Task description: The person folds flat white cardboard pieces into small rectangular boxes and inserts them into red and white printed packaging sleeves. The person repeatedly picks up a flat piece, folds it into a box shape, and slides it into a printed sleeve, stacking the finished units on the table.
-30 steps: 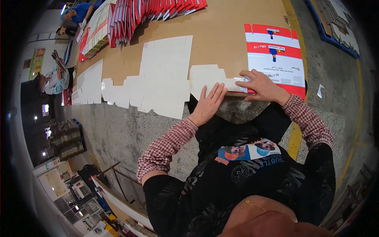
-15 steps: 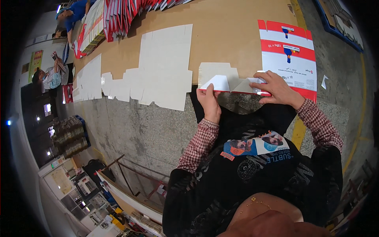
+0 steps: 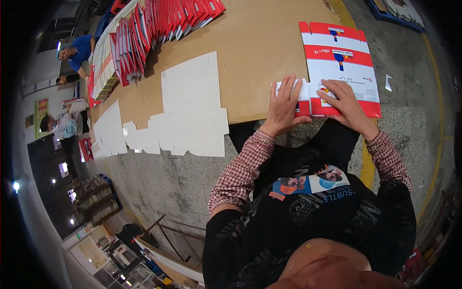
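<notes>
A red and white printed cardboard carton blank lies near the front right corner of the table. My left hand presses flat on its smaller left section, fingers stretched away from me over a printed panel. Spread across the part beside it, near the front edge, is my right hand, palm down. Both hands are open and rest on the cardboard without gripping it. What lies under the palms is hidden. To the left, flat white blanks show their plain side and overhang the table's front edge.
A row of folded red and white cartons stands at the far left of the brown table. Beyond its left end are a person in blue and one in stripes. A blue pallet sits at the far right.
The blank's left section showed white folded flaps; now its printed side faces up. My left hand has moved right and gone from pinching the edge to lying flat. The view has shifted.
</notes>
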`<move>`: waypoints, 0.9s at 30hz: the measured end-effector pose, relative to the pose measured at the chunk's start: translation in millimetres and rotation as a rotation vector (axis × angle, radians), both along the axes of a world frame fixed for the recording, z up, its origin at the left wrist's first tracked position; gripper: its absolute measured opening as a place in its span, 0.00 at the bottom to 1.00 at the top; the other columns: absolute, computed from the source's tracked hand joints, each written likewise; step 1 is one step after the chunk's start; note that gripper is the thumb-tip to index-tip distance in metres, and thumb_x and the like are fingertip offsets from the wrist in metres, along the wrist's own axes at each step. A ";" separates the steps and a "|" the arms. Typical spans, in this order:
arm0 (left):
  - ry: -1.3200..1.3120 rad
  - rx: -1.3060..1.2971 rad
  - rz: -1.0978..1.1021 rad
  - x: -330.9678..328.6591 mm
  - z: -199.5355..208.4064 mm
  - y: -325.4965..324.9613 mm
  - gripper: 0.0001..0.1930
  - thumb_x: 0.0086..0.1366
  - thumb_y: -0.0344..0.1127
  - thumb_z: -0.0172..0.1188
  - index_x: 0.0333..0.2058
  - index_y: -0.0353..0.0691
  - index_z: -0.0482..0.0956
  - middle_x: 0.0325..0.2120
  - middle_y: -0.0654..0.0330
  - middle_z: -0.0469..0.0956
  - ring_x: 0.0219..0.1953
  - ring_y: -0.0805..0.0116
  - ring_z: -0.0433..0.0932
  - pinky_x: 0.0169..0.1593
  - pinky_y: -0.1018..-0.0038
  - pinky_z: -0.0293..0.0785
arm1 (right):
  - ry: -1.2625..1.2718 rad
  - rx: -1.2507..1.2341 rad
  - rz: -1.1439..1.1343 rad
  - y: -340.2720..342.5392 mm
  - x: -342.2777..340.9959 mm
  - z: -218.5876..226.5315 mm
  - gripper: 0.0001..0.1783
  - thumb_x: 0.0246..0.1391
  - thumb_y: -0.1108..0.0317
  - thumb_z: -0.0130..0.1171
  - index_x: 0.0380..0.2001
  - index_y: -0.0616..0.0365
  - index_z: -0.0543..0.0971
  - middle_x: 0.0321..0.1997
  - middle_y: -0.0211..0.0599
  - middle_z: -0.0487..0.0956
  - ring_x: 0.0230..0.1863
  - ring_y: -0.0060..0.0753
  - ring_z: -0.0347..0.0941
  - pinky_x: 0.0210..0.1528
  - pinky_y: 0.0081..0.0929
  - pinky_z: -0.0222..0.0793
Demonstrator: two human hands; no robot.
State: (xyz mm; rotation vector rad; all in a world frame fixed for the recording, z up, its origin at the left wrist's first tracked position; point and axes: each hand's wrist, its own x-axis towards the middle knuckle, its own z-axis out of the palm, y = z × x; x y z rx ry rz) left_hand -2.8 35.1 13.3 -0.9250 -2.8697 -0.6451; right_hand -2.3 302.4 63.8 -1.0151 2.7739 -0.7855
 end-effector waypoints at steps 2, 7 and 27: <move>0.011 -0.085 0.009 -2.6 -1.7 4.6 0.59 0.49 0.77 0.60 0.67 0.35 0.59 0.70 0.41 0.52 0.73 0.42 0.48 0.69 0.38 0.45 | -0.021 0.013 0.034 0.5 0.9 -7.5 0.48 0.39 0.65 0.76 0.67 0.43 0.68 0.73 0.40 0.61 0.73 0.48 0.55 0.73 0.49 0.52; 0.038 -0.192 0.046 -3.0 -0.9 14.1 0.52 0.56 0.76 0.55 0.67 0.39 0.62 0.70 0.40 0.53 0.72 0.38 0.48 0.68 0.36 0.46 | 0.032 0.114 0.060 -1.3 3.7 -17.5 0.40 0.51 0.46 0.64 0.67 0.43 0.68 0.74 0.43 0.60 0.73 0.49 0.55 0.74 0.54 0.48; -0.067 -0.024 0.345 -59.5 -6.9 56.8 0.14 0.61 0.47 0.62 0.39 0.44 0.79 0.39 0.53 0.74 0.48 0.50 0.71 0.48 0.52 0.69 | -0.711 -1.863 -0.932 -31.7 58.1 -37.0 0.29 0.62 0.76 0.58 0.65 0.59 0.64 0.63 0.40 0.71 0.65 0.37 0.68 0.66 0.39 0.66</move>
